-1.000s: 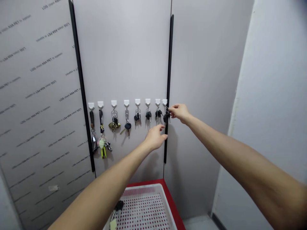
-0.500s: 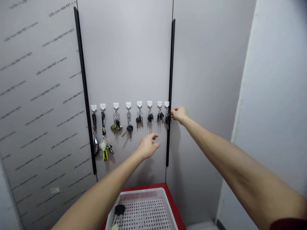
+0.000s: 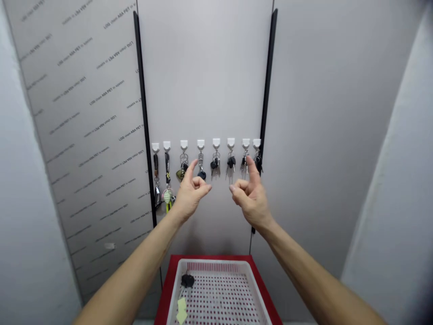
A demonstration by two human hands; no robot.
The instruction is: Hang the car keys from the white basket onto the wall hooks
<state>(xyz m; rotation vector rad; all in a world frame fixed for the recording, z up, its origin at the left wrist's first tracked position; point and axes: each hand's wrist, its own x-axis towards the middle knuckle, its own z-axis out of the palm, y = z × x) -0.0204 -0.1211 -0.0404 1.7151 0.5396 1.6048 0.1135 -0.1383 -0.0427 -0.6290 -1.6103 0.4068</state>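
Several bunches of keys hang in a row from white hooks [image 3: 216, 143] on the cabinet door. My left hand [image 3: 191, 192] is raised in front of the row, index finger and thumb apart, holding nothing. It partly covers a brass-coloured key bunch [image 3: 180, 174] and a key with a dark head [image 3: 202, 175]. My right hand [image 3: 252, 196] mirrors it on the right, index finger up and thumb out, also holding nothing. Behind its fingertip hang black-headed keys [image 3: 244, 161] and the last key bunch [image 3: 258, 160]. Between the hands, more black-headed keys [image 3: 231, 161] show.
Below, a white perforated basket [image 3: 252, 282] stands on a red surface [image 3: 167, 289]. In it lie black-headed keys [image 3: 187, 280] with yellow paper tags [image 3: 181, 311]. Long black handles [image 3: 269, 67] run down the door edges. A printed panel [image 3: 94, 135] is at left.
My right hand has left the last key bunch and moved left and down, its fingers now spread. My left hand has turned, index finger raised. The view has shifted, centring the basket more.
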